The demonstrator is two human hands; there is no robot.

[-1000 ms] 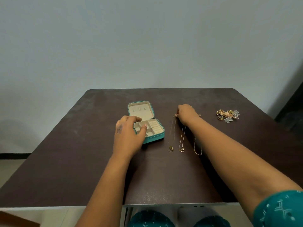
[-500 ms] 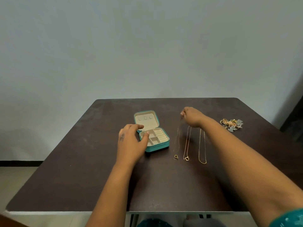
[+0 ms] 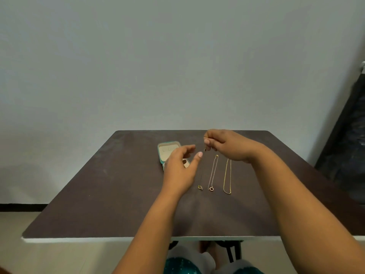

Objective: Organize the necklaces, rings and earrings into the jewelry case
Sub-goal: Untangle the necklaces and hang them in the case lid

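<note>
Far left of centre on the dark table (image 3: 98,194): teal jewelry case (image 3: 169,150), lid open, cream lining showing, near half hidden behind the left hand (image 3: 180,171). Left hand raised in front of the case, fingers spread and relaxed, gripping nothing. Next right: thin chain necklace (image 3: 200,187), its pendant resting on the table, upper end lifted. Then a pale chain (image 3: 213,173) and a gold chain (image 3: 227,177), flat, side by side. Above them, right hand (image 3: 227,146), fingertips pinching the thin chain's top end.
</note>
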